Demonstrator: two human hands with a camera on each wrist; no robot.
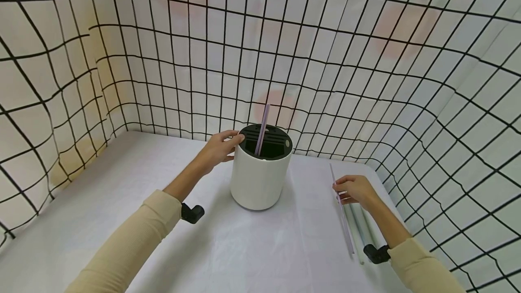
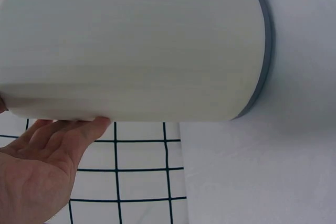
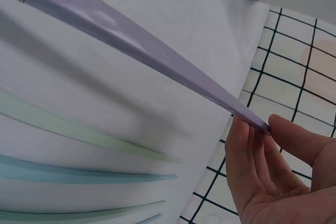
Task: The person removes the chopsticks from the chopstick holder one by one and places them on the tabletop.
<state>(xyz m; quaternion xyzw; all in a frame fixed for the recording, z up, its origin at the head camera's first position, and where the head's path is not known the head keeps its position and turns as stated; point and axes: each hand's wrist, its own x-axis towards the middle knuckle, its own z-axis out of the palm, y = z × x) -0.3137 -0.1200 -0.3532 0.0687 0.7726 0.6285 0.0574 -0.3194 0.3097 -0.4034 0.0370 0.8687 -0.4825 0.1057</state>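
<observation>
A white cylindrical container (image 1: 260, 180) with a black recessed top stands upright on the table. Pale purple sticks (image 1: 264, 123), seemingly two close together, lean out of its opening. My left hand (image 1: 220, 150) holds the container's upper left edge, thumb at the rim and fingers against the side; the left wrist view shows this hand (image 2: 47, 166) below the white wall. Off to the right, my right hand (image 1: 355, 190) pinches a long pale purple stick (image 3: 142, 48) near its far end between thumb and fingers. The stick's near end has a silvery tip and hangs above the cloth.
Beneath my right hand lie several pale sticks, among them a green one (image 3: 79, 129) and a blue one (image 3: 79, 171). White cloth (image 1: 260, 248) covers the table. Black wire grid (image 1: 195, 58) walls rise at the back and both sides.
</observation>
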